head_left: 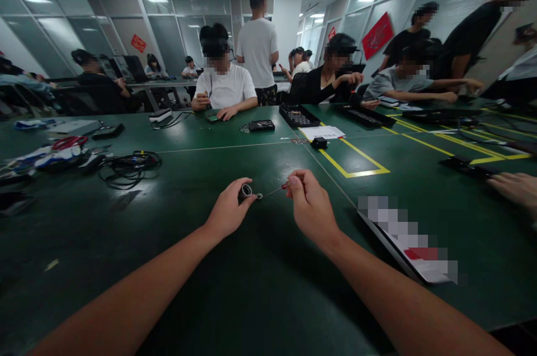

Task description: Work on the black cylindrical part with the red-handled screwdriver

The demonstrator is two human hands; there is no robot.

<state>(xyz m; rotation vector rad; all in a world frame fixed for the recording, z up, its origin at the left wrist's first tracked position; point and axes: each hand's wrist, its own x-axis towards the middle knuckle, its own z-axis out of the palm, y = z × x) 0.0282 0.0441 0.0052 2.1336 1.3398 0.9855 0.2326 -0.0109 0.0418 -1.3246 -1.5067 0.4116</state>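
Observation:
Over the green table [176,266], my left hand [229,210] is closed on a small dark cylinder with a round, ring-like end [245,191]. A tiny metal piece [259,196] shows at the tip of my left thumb; whether it belongs to the cylinder I cannot tell. My right hand [312,205] pinches a screwdriver [274,192] by its reddish handle. Its thin shaft points left, and the tip meets the tiny metal piece or lies very close to it. Most of the handle is hidden by my right fingers.
A pale flat packet [405,244] lies right of my right arm. Coiled black cables [130,169] are at the left. Black trays [298,116], a white sheet [322,132] and a small black block [319,143] lie ahead. A co-worker's hand [518,188] is at the right edge.

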